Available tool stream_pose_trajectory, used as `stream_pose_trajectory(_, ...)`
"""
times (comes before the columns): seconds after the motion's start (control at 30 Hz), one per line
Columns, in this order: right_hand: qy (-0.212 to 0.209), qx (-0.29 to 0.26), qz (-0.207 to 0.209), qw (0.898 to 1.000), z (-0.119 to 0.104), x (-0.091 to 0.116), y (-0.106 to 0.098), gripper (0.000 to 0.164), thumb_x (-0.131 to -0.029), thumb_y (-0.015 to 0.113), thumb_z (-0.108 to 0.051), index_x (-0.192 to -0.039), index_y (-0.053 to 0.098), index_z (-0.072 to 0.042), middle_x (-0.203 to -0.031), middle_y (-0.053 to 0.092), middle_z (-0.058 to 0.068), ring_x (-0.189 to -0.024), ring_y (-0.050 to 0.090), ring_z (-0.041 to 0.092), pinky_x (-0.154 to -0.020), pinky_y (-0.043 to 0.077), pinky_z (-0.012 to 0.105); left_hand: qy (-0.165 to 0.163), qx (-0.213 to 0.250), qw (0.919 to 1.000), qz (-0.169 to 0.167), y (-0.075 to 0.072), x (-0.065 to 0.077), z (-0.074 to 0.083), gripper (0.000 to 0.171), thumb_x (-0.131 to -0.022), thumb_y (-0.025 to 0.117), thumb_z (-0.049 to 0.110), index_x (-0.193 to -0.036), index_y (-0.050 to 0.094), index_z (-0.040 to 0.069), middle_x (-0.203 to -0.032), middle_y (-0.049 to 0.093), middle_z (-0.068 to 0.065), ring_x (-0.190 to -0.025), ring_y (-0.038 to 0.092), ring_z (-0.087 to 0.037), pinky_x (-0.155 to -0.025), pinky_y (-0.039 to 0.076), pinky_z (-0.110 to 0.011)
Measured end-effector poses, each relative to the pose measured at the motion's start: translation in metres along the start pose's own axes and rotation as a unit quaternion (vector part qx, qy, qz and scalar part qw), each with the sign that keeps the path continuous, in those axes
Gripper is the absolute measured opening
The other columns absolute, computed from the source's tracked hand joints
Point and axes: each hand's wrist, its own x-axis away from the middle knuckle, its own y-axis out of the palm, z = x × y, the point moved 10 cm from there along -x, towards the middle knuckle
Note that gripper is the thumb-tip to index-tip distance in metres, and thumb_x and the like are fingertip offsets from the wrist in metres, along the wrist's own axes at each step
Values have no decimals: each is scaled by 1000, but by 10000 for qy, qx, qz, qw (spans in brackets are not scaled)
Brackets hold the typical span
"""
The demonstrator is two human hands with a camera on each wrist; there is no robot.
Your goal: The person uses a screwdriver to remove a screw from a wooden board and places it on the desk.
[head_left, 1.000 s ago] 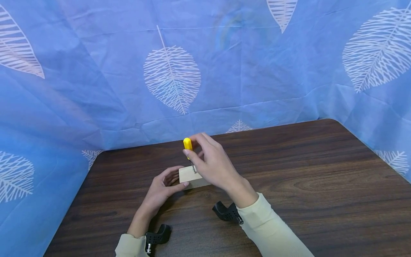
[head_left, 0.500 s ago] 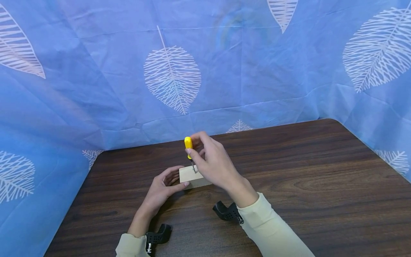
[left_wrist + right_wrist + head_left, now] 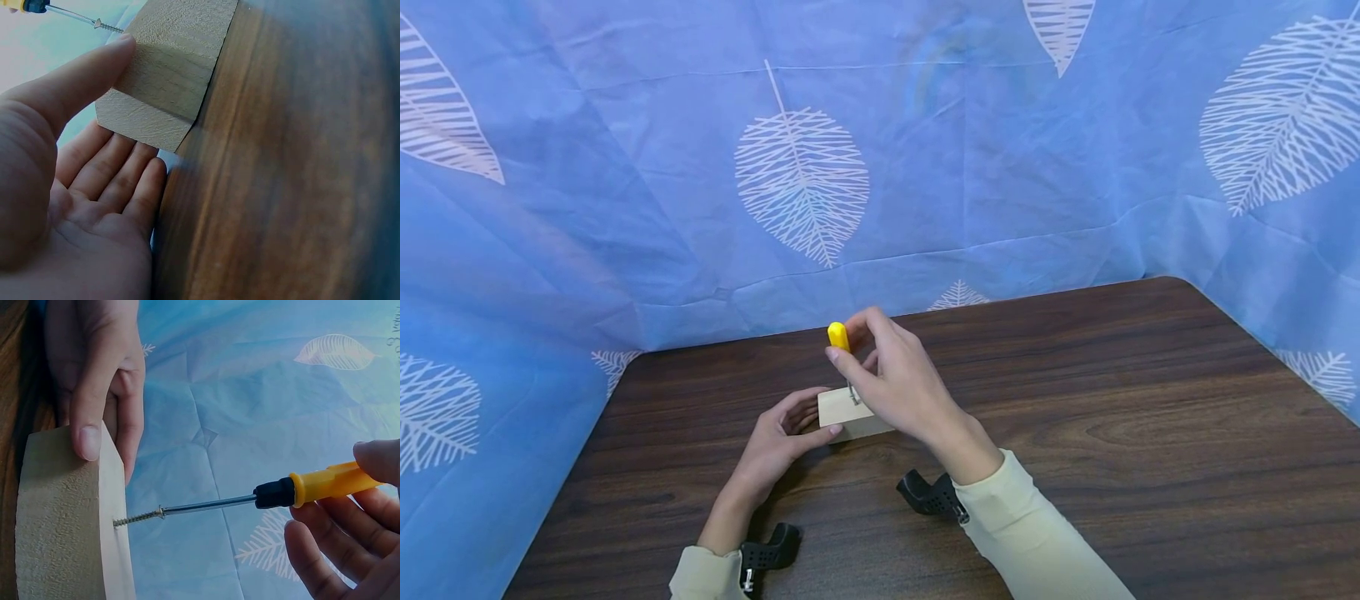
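Observation:
A pale wooden block (image 3: 841,407) lies on the table. My left hand (image 3: 775,437) grips its left end, thumb on the near side and fingers behind. In the right wrist view, a screw (image 3: 139,519) stands out of the block's upper face, its tip in the wood and much of its thread exposed. The shaft of a yellow-handled screwdriver (image 3: 331,484) meets the screw's head in line. My right hand (image 3: 898,379) holds that handle between thumb and fingers, above the block. In the head view this hand hides the block's right end.
Dark wood-grain table (image 3: 1112,400) extends widely to the right. A blue cloth (image 3: 910,167) with white leaf prints hangs behind and at both sides. Black wrist mounts (image 3: 771,547) sit under both forearms, close above the table.
The screwdriver handle leaned slightly right half a second ago and is back to the left now, with the right thumb and fingers shifted around it. The left hand and block have stayed put.

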Motion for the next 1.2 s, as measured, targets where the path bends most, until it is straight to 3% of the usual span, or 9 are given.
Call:
stream_pose_trajectory(0.33,-121,-23,58,9999,-3,0,-2,29,-106,70,-17,-133,59,-11,-116,72,1,-98,69,12,-84,62,28,9,-41,10000,-21,1,1,2,63,-94,86,22,-151,61,19,-153,63,-8,-145,58,-31,-128,42,-55)
stream_pose_trajectory(0.73,-269,133,63,9995,-7,1,1,24,-105,72,-18,-127,62,-11,-112,72,0,-96,69,10,-83,62,26,-123,30,9999,48,1,0,-2,63,-93,87,22,-151,62,20,-152,64,-5,-145,58,-29,-128,42,-54)
stream_pose_trajectory(1.2,-267,206,83,9994,-7,1,-1,27,-105,67,-16,-131,63,-9,-113,74,2,-99,70,14,-86,63,26,-45,21,9999,95,1,1,-1,60,-93,87,22,-149,63,21,-150,65,-6,-144,59,-29,-128,42,-55)
